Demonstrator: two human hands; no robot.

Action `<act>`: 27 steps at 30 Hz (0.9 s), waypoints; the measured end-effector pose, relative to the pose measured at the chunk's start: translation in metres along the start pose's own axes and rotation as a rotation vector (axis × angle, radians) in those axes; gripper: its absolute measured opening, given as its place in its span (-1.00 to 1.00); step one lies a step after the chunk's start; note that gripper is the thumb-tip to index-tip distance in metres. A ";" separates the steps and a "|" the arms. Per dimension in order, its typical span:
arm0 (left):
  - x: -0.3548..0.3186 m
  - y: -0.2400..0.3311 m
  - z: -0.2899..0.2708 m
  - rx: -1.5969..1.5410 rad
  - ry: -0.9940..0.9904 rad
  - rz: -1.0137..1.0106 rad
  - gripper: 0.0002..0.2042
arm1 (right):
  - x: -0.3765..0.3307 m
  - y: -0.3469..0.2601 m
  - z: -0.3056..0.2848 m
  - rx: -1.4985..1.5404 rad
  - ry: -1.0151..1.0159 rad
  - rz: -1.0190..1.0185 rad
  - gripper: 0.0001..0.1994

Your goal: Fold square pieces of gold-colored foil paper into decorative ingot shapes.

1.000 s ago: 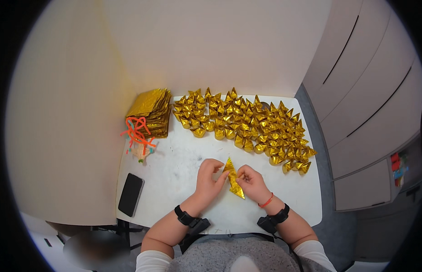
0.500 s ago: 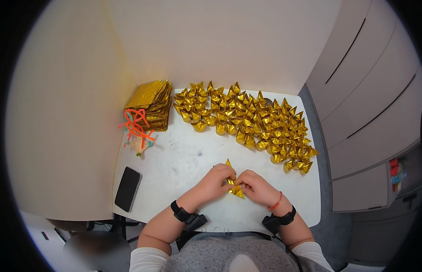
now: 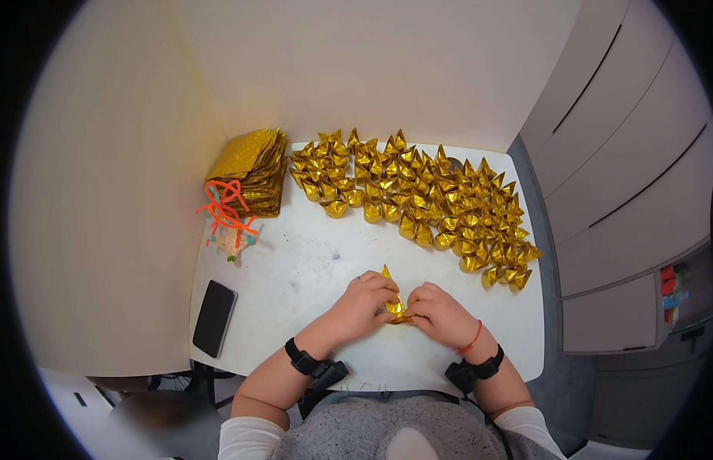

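Observation:
Between my hands, at the near middle of the white table, lies a narrow piece of gold foil paper (image 3: 395, 308) with a pointed far tip. My left hand (image 3: 366, 301) is closed on its left side, with fingers over the upper part. Thumb and fingers of my right hand (image 3: 439, 312) pinch its lower right edge, where the near end is bent over. Part of the paper is hidden under my fingers. Many folded gold paper ingots (image 3: 402, 192) with pointed ends stand in crowded rows beyond my hands, toward the far right.
A stack of gold foil sheets (image 3: 253, 165) sits at the table's far left. Tangled orange cords (image 3: 228, 207) and a small pale item with teal ends (image 3: 232, 241) lie against it. A black phone (image 3: 215, 318) rests near the left edge. Walls rise behind and left; cabinets (image 3: 609, 176) stand right.
The near point of the gold paper, sticking out flat before, is now folded up under my right fingers. My left hand has kept its hold on the upper part.

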State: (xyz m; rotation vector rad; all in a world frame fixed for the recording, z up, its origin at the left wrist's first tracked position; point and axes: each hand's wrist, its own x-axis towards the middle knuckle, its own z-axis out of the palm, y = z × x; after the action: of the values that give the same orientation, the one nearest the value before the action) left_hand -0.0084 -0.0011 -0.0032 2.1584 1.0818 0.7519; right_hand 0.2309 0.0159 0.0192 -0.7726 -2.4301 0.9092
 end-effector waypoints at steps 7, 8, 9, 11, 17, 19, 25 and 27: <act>-0.001 0.010 -0.010 0.042 -0.080 -0.106 -0.64 | 0.004 0.007 0.012 0.007 0.091 0.053 -0.91; -0.001 0.009 -0.010 0.042 -0.080 -0.106 -0.64 | 0.004 0.007 0.013 -0.002 0.097 0.061 -0.92; -0.001 0.008 -0.010 0.042 -0.083 -0.098 -0.63 | 0.004 0.007 0.014 -0.011 0.104 0.069 -0.92; -0.001 0.006 -0.011 0.041 -0.086 -0.090 -0.62 | 0.005 0.005 0.014 -0.009 0.125 0.076 -0.91; -0.001 0.005 -0.012 0.030 -0.105 -0.085 -0.57 | 0.005 0.004 0.018 -0.027 0.183 0.117 -0.88; -0.001 0.004 -0.013 0.004 -0.112 -0.094 -0.55 | 0.005 0.005 0.019 -0.038 0.191 0.122 -0.88; -0.002 0.001 -0.012 0.025 -0.101 -0.060 -0.59 | 0.006 0.004 0.022 -0.076 0.202 0.111 -0.85; -0.001 0.003 -0.011 0.016 -0.088 -0.066 -0.61 | 0.006 0.004 0.022 -0.100 0.219 0.098 -0.84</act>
State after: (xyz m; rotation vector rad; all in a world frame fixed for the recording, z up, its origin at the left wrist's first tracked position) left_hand -0.0148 -0.0005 0.0060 2.1373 1.1101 0.6145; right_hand 0.2153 0.0123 0.0024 -0.9804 -2.2753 0.7014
